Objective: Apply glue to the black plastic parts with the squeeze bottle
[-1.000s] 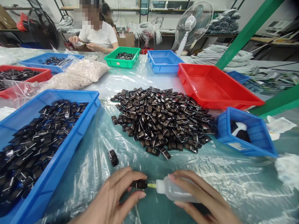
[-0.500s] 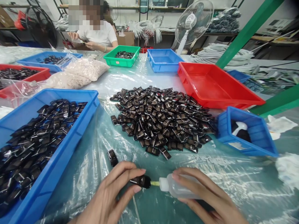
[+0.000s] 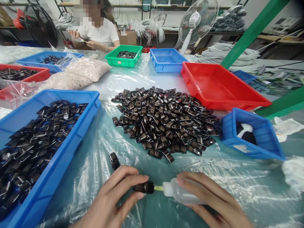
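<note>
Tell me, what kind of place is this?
Probably a factory or workshop: there's a big pile of black parts, a blue tray holding more, and white cables.

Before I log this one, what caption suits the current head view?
Left hand pinches a dark part at the yellow tip of a bottle in the right hand.

The single view looks from the wearer's head, facing forward and tilted down over the table (image 3: 87, 164), close above the left hand (image 3: 109, 198) at seven o'clock and the right hand (image 3: 215, 194) at five, the pile (image 3: 163, 122) mid-frame, the fan (image 3: 194, 20) well off at one o'clock
</note>
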{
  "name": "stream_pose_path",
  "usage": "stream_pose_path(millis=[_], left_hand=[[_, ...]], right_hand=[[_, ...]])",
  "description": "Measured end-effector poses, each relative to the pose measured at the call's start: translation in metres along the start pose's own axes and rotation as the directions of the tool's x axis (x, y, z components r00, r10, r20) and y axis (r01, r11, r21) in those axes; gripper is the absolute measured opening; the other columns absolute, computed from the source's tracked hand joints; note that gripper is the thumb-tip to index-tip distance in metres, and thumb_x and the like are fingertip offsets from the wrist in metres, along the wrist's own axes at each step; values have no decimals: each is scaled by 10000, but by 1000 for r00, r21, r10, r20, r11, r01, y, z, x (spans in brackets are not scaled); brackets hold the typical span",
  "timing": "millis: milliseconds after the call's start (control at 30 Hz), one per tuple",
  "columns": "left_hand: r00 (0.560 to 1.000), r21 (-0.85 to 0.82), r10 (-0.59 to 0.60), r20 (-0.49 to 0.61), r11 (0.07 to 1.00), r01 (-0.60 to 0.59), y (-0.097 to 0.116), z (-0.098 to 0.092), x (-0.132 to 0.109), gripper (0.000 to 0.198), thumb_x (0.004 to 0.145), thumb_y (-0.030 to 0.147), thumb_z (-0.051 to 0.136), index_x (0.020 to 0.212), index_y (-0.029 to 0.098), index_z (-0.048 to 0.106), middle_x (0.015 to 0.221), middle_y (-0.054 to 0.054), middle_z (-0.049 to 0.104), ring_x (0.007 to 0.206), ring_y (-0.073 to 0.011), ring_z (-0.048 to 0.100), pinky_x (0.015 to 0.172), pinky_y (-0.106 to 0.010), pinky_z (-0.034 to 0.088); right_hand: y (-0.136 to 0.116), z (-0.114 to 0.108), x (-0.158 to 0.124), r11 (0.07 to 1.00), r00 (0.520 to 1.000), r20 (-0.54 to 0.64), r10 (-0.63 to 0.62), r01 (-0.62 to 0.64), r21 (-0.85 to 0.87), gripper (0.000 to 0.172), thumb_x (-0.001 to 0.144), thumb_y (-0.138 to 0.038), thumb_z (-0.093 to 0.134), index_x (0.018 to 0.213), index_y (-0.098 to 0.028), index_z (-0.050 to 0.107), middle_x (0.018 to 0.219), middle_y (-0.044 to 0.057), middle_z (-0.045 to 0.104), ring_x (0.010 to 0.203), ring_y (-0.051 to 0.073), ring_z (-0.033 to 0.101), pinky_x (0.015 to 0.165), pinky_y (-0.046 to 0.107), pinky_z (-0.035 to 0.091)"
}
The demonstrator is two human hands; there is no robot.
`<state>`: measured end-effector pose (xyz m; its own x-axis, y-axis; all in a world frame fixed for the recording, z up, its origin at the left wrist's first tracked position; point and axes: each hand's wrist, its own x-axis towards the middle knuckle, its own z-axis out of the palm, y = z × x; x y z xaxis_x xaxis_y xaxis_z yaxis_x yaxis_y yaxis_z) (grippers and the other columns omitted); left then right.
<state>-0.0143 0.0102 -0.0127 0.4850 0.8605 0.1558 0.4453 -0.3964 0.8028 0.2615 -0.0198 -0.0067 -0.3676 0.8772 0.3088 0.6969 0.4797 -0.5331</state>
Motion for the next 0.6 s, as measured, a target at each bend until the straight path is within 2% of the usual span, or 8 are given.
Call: stream_pose_path(millis=[367, 600], left_hand=[[1000, -29, -5, 1, 1000, 5, 0, 1, -1, 210, 1014, 333, 483, 1205, 342, 569, 1095, -28, 603, 968, -165, 661, 772, -202, 548], [999, -36, 5, -33, 999, -6, 0, 1, 0, 201, 995, 312, 532, 1187, 334, 587, 1084, -17, 606, 958, -159, 645, 790, -207, 537]], right_hand=[[-1, -1, 2, 1000, 1000, 21, 11, -10, -22, 486, 827, -89, 621, 1250, -329, 630, 1158, -15, 707, 1031, 121, 697, 860, 162, 563], [-4, 5, 0, 998, 997, -63, 39, -35, 55, 437, 858, -139, 579, 1240, -341, 646, 1143, -6, 714, 1003, 143, 709, 803, 178, 589]])
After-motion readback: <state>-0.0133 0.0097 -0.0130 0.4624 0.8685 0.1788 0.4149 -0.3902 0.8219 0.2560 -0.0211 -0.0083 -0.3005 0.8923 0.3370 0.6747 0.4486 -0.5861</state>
